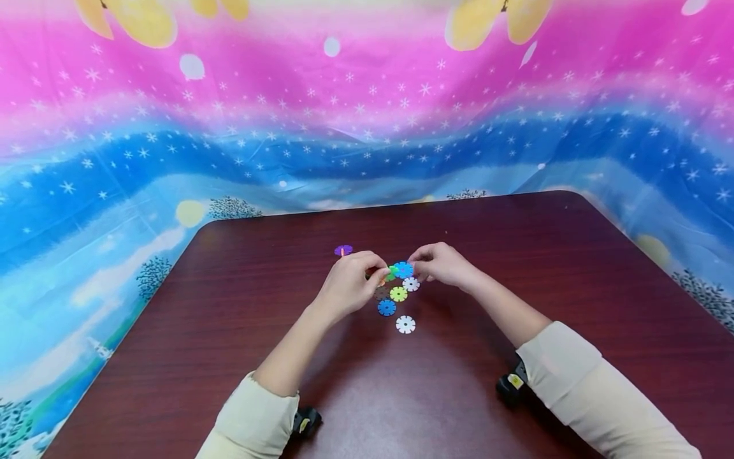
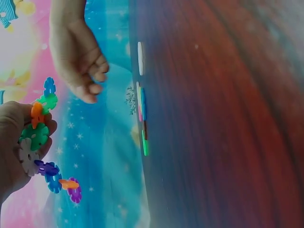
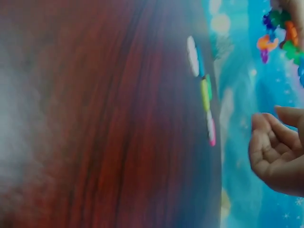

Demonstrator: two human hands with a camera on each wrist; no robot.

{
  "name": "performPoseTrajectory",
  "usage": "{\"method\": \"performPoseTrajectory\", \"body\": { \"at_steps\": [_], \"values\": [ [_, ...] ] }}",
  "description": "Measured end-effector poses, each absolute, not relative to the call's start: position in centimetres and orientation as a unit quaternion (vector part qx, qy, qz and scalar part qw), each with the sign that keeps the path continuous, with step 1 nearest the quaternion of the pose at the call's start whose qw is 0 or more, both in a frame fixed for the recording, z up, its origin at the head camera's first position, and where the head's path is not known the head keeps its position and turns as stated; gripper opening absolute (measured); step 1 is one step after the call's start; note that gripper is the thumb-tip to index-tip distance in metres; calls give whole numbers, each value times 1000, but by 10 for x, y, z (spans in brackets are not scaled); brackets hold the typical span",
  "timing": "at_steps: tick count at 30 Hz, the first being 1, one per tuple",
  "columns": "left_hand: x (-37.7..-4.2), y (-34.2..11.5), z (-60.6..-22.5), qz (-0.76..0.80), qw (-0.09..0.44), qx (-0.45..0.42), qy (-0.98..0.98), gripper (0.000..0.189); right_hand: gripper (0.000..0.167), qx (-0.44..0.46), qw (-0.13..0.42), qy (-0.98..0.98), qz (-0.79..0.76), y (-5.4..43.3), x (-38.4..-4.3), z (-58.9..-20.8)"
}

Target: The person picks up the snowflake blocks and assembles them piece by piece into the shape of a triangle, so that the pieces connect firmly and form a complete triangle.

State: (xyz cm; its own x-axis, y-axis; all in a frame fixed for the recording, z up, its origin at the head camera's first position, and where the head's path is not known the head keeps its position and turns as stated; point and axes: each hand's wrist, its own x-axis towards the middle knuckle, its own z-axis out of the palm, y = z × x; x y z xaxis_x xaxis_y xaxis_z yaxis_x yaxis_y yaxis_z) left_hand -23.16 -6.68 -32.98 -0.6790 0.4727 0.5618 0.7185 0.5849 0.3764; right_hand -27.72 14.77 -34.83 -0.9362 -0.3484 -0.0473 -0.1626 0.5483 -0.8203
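My left hand (image 1: 350,285) grips a chain of interlocked plastic snowflake discs (image 2: 35,135), raised above the table. A blue disc (image 2: 49,86) and a light green disc (image 2: 48,101) form one end, an orange one (image 2: 37,115) beside them. From the other side of the hand trail white, dark purple, blue, orange and a purple disc (image 2: 74,193) at the tip. My right hand (image 1: 448,264) is just right of the blue end, its fingers loosely bent. Both wrist views show a gap between this hand (image 3: 280,154) and the chain, with nothing in its fingers.
Several loose discs lie flat below the hands: a white disc (image 1: 405,324) nearest me, a blue disc (image 1: 387,308), a yellow-green disc (image 1: 398,294) and another white disc (image 1: 411,284). The dark wooden table (image 1: 275,255) ends at a patterned cloth backdrop (image 1: 355,146).
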Motion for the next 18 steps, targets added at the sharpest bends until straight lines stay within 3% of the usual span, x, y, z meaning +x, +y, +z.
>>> {"method": "performPoseTrajectory", "body": {
  "at_steps": [7,18],
  "values": [
    [-232,-74,-329,-302,212,-334,-867,4,22,-231,77,935,-258,146,-290,-363],
    [-234,-82,-328,-311,201,-312,-875,5,26,-237,82,947,-199,139,-296,-369]
  ]
}}
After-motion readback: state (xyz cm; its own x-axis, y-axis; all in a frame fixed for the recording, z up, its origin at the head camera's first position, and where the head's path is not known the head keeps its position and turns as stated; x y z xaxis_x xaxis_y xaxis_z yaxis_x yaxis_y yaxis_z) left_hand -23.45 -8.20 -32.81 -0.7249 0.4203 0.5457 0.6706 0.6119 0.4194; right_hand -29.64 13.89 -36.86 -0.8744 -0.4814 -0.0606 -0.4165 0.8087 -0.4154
